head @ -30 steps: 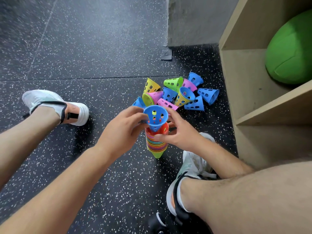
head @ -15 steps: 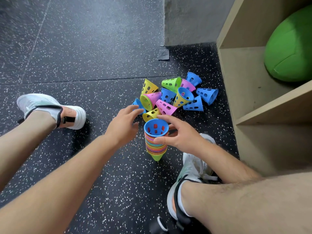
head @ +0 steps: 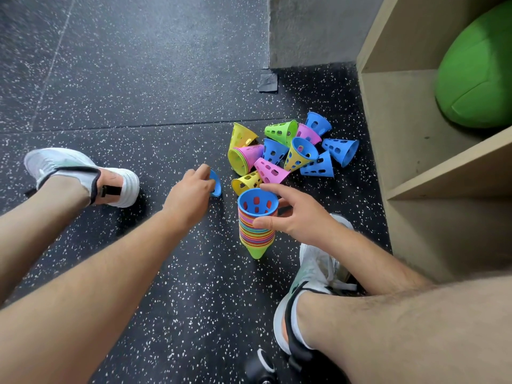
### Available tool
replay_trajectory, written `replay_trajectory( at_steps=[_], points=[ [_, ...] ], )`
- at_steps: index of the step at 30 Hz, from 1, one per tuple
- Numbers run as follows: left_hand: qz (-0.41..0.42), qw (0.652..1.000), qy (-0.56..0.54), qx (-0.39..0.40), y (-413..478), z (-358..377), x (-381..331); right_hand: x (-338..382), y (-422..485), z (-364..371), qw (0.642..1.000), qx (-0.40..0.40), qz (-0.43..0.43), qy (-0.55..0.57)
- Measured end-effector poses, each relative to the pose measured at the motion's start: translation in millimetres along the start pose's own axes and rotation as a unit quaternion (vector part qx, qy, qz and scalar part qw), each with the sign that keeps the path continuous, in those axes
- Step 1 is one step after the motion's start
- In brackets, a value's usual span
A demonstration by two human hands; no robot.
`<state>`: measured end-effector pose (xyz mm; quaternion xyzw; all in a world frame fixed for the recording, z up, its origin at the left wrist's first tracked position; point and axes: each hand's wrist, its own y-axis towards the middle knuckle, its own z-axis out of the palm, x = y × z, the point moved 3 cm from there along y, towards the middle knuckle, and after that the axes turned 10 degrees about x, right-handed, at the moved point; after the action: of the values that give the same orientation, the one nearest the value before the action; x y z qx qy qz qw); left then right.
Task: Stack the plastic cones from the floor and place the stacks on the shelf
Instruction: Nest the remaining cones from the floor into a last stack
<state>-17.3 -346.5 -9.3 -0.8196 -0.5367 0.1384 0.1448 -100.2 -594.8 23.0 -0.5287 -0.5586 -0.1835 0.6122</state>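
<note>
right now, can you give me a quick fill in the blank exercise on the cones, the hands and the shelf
1. The right hand holds the stack of cones, whose top cone is ____.
2. The stack's narrow end points ____.
3. The left hand grips a loose blue cone lying on the ____.
4. The ball in the upper compartment of the shelf is ____.

Missing words: blue; down; floor; green.
</note>
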Motion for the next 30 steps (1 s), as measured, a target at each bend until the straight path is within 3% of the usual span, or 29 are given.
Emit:
replay_trajectory(
  at_steps=[3, 5, 8, 11, 15, 22, 24, 27, 30],
  points=[
    [-0.002, 0.999, -0.026, -0.042, -9.2, -5.1, 1.1, 1.9, 0.0, 1.6, 1.0, 0.002, 0.0, -0.004],
    [0.008, 0.989, -0.085, -0.118, -16.2, -21.4, -6.9, 3.4, -0.7, 1.8, 1.0, 0.0, 0.001, -0.011],
    [0.038, 0.95, -0.189, -0.245, -35.6, -57.5, -26.6, 7.0, -2.1, 1.9, 1.0, -0.003, -0.002, -0.027],
    [0.109, 0.919, -0.254, -0.281, -55.6, -86.2, -49.4, 7.7, -2.3, 2.5, 1.0, -0.006, -0.005, -0.028],
    [0.185, 0.926, -0.235, -0.23, -67.2, -88.7, -70.5, 9.1, -0.5, 5.0, 1.0, 0.002, -0.023, -0.018],
    [0.21, 0.938, -0.266, -0.08, -64.8, -51.8, -72.8, 3.5, -0.6, 2.8, 0.999, -0.014, -0.031, -0.02],
    [0.177, 0.918, -0.34, -0.103, -63.5, -51.0, -70.9, 2.7, -1.0, 0.3, 0.999, -0.013, -0.028, -0.026],
    [0.035, 0.897, -0.424, -0.122, -45.6, -42.0, -61.6, 1.5, 0.3, -0.6, 0.999, -0.01, -0.028, -0.017],
    [-0.065, 0.873, -0.483, -0.018, -19.0, -20.9, -55.7, -1.4, 1.7, -0.4, 0.999, -0.015, -0.031, 0.0]
  ],
)
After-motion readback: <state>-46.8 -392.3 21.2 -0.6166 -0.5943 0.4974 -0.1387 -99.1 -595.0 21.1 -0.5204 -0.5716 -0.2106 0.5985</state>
